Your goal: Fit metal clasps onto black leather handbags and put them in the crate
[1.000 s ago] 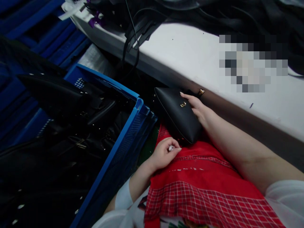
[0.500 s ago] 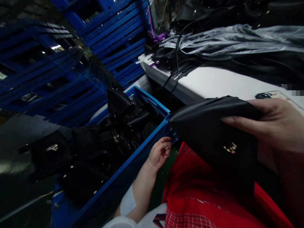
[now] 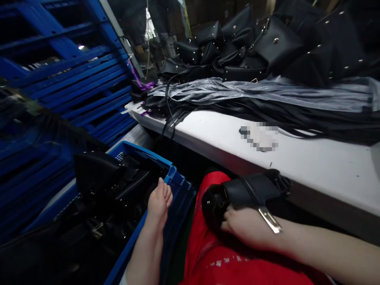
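Observation:
A black leather handbag (image 3: 252, 190) lies across my lap, with dark straps over it and a long gold-coloured metal piece at its lower right. My right hand (image 3: 245, 227) grips the bag near its left end; the fingertips are partly hidden by the dark material, and the metal piece hangs by the wrist. My left hand (image 3: 160, 200) is closed with curled fingers, above the near rim of a blue plastic crate (image 3: 148, 150). Whether anything small is inside that hand is hidden. Several black bags (image 3: 97, 174) with metal fittings fill the crate.
A white table (image 3: 208, 130) runs along the right, bearing a blurred-out object (image 3: 259, 136), bundled black straps (image 3: 267, 114) and grey-white strips (image 3: 237, 89). More black bags (image 3: 276, 43) are heaped behind them. Blue pallets (image 3: 74, 79) are stacked at the left. A red apron (image 3: 213, 253) covers my lap.
My right hand has brought the bag down from in front of me onto my lap, and the bag has turned over. The view has swung right; my left hand stays by the crate.

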A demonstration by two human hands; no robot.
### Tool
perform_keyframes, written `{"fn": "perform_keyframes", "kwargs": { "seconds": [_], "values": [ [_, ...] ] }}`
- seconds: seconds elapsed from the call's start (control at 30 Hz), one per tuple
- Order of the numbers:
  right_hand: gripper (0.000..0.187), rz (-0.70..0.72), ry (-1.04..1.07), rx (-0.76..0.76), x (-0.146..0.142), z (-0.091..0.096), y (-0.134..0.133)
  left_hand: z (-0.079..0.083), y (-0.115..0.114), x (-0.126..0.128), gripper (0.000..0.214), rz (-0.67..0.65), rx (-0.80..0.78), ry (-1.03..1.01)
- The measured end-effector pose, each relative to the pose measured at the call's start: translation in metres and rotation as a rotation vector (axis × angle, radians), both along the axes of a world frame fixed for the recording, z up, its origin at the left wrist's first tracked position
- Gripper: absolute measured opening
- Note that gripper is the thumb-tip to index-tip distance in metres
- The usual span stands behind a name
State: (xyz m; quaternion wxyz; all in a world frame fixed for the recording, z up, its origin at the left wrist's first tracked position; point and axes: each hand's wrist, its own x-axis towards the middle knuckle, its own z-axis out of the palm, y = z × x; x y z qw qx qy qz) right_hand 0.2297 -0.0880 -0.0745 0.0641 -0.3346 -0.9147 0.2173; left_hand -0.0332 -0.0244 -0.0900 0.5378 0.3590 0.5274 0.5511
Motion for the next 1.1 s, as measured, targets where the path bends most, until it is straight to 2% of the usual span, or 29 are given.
{"fn": "perform_keyframes", "kwargs": {
  "seconds": [0.1, 0.17, 0.2, 0.27, 0.37, 0.43, 0.53, 0.6, 0.67, 0.8, 0.93, 1.0, 1.1],
  "values": [
    [0.016, -0.054, -0.004, -0.068, 0.015, 0.004, -0.003, 0.001, 0.010, 0.036, 0.064, -0.147, 0.018, 0.001],
    [0.024, -0.147, 0.127, -0.196, 0.025, 0.006, -0.007, 0.002, 0.016, 0.055, 0.062, -0.223, 0.029, 0.014],
    [0.028, -0.218, 0.241, -0.298, 0.029, 0.006, -0.010, 0.002, 0.019, 0.062, 0.061, -0.256, 0.029, 0.003],
    [0.031, -0.431, 0.538, -0.615, 0.036, 0.002, -0.016, 0.002, 0.023, 0.072, 0.058, -0.302, 0.000, -0.055],
    [0.037, -0.762, 0.906, -1.085, 0.040, -0.012, -0.026, -0.002, 0.027, 0.074, 0.055, -0.301, -0.084, -0.132],
    [0.039, -0.943, 1.075, -1.355, 0.041, -0.022, -0.031, -0.007, 0.026, 0.072, 0.054, -0.294, -0.126, -0.116],
    [0.033, -1.222, 1.250, -1.635, 0.043, -0.036, -0.029, -0.014, 0.019, 0.066, 0.053, -0.291, -0.154, -0.090],
    [0.027, -1.317, 1.315, -1.643, 0.044, -0.043, -0.020, -0.017, 0.014, 0.062, 0.052, -0.284, -0.161, -0.119],
    [0.026, -1.350, 1.390, -1.595, 0.042, -0.047, -0.010, -0.017, 0.008, 0.058, 0.051, -0.279, -0.168, -0.172],
    [0.023, -1.354, 1.451, -1.536, 0.034, -0.045, 0.001, -0.012, -0.002, 0.047, 0.047, -0.241, -0.147, -0.216],
    [0.025, -1.314, 1.378, -1.505, 0.027, -0.043, -0.003, -0.011, -0.011, 0.034, 0.047, -0.228, -0.154, -0.239],
    [0.029, -1.282, 1.272, -1.392, 0.024, -0.045, -0.008, -0.013, -0.015, 0.028, 0.052, -0.255, -0.177, -0.288],
    [0.037, -1.202, 1.057, -1.061, 0.017, -0.052, -0.015, -0.016, -0.021, 0.023, 0.058, -0.269, -0.173, -0.316]
  ]
}}
